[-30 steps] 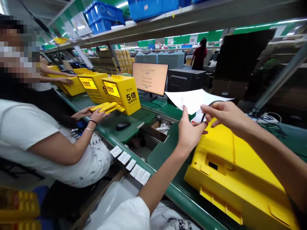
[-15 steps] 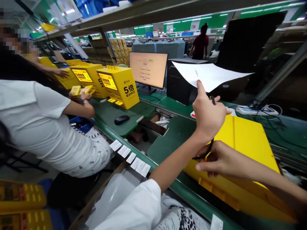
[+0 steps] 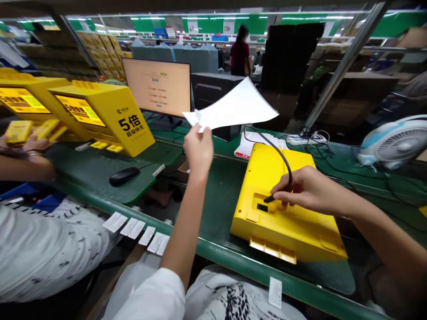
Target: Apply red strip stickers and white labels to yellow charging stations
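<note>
My left hand (image 3: 199,149) pinches the near left corner of a white sheet of paper (image 3: 233,109), which hangs curved in the air in front of the monitor. Between the fingers of my right hand (image 3: 302,189) is a black power cable (image 3: 282,155). Its plug end (image 3: 268,199) is just above the socket (image 3: 262,207) in a recess of a yellow box-shaped device (image 3: 280,235); whether the two touch I cannot tell. The device lies on the green bench with its socket side up and yellow slots along its near edge.
Two yellow devices with lit screens, one here (image 3: 100,120), stand left beside a monitor (image 3: 160,86) and a black mouse (image 3: 124,176). Stickers (image 3: 146,235) line the bench edge. A co-worker's hands (image 3: 36,142) hold yellow packs. A power strip (image 3: 307,139) and fan (image 3: 396,140) are at right.
My view has turned right. The left hand and paper have moved left, away from my right hand. My right hand has brought the cable's plug over the device's socket.
</note>
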`<move>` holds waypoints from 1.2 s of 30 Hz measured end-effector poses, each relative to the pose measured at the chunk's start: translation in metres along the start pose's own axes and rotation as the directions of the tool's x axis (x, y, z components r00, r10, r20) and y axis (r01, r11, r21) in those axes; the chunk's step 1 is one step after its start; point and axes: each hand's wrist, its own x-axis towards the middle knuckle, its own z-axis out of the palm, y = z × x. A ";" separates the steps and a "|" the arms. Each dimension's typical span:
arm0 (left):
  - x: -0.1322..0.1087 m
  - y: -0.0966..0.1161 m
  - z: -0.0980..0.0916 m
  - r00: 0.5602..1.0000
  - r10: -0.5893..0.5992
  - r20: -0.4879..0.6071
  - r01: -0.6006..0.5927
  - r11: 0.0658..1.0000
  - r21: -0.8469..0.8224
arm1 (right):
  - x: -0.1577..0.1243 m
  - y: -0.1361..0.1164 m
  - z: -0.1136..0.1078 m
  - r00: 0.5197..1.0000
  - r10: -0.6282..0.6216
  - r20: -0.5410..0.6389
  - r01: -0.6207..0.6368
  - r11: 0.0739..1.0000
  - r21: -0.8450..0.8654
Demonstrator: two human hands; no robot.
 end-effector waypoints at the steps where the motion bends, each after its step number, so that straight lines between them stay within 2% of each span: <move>1: -0.003 -0.012 -0.011 0.999 -0.006 -0.036 0.006 1.000 -0.011 | -0.001 0.001 0.000 0.999 0.017 0.048 -0.018 1.000 0.007; 4: -0.025 -0.034 -0.039 0.996 0.018 -0.090 -0.023 0.999 -0.048 | 0.004 -0.001 0.010 0.996 0.043 0.078 -0.037 0.996 -0.083; 7: -0.051 -0.041 -0.061 0.995 0.030 -0.096 -0.029 1.000 0.012 | 0.012 -0.004 0.020 0.995 0.084 0.059 -0.073 0.983 -0.170; 9: -0.063 -0.044 -0.075 0.991 0.015 -0.136 -0.008 0.998 0.056 | 0.014 -0.005 0.023 0.993 0.108 0.043 -0.095 0.966 -0.242; 13: -0.070 -0.053 -0.103 0.972 -0.035 -0.232 0.044 0.998 0.037 | 0.014 -0.005 0.027 0.992 0.122 0.040 -0.098 0.921 -0.377; 16: -0.072 -0.060 -0.119 0.958 -0.134 -0.252 0.124 0.991 -0.059 | 0.018 -0.006 0.033 0.991 0.121 0.050 -0.089 0.899 -0.428; 19: -0.077 -0.059 -0.126 0.950 -0.225 -0.217 0.194 0.968 -0.158 | 0.024 -0.006 0.040 0.990 0.133 0.055 -0.092 0.878 -0.469; 24: -0.091 -0.038 -0.129 0.960 -0.261 -0.098 0.232 0.942 -0.241 | 0.026 -0.001 0.050 0.988 0.132 0.077 -0.075 0.856 -0.511; 31: -0.113 -0.014 -0.134 0.968 -0.242 0.067 0.252 0.931 -0.266 | 0.024 -0.003 0.051 0.985 0.170 0.031 -0.146 0.914 -0.379; 36: -0.130 -0.010 -0.135 0.959 -0.237 0.156 0.271 0.928 -0.258 | 0.018 -0.007 0.043 0.977 0.195 0.091 -0.171 0.959 -0.225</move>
